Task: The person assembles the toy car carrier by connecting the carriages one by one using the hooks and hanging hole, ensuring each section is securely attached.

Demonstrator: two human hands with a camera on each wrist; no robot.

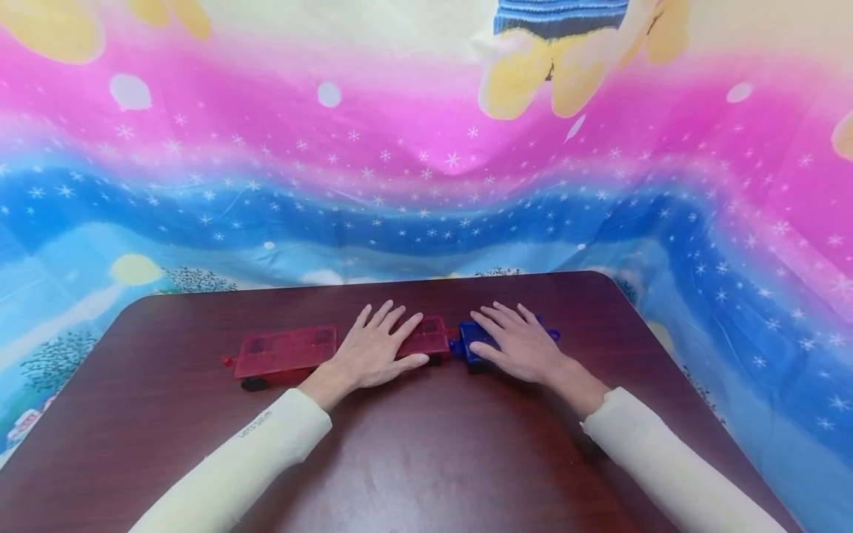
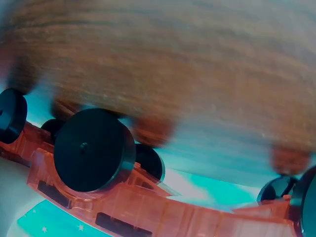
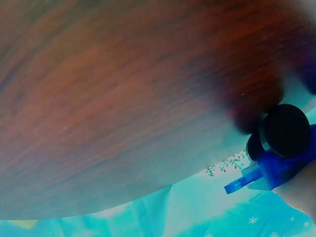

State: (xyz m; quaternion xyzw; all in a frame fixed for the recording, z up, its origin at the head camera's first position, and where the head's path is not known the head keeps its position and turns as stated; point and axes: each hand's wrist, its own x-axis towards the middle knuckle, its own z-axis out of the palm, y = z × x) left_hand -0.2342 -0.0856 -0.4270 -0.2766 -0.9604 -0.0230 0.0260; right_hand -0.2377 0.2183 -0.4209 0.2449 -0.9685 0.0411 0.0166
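Observation:
A translucent red toy train car [image 1: 286, 352] with black wheels stands on the table, a small red knob at its left end. To its right is a second red car [image 1: 426, 338], partly covered by my left hand [image 1: 373, 349]. That hand lies palm down across the inner ends of the red cars, fingers spread and straight. A blue toy car [image 1: 474, 334] meets the second red car at its left. My right hand [image 1: 523, 342] rests over the blue car with straight, spread fingers. Its blue hook [image 3: 242, 182] pokes out in the right wrist view.
The dark wooden table [image 1: 426, 459] has rounded back corners. Just behind and beside it hangs a printed cloth [image 1: 413, 185] with snowflakes and pink and blue bands. The cars stand in a row nearer the table's back edge.

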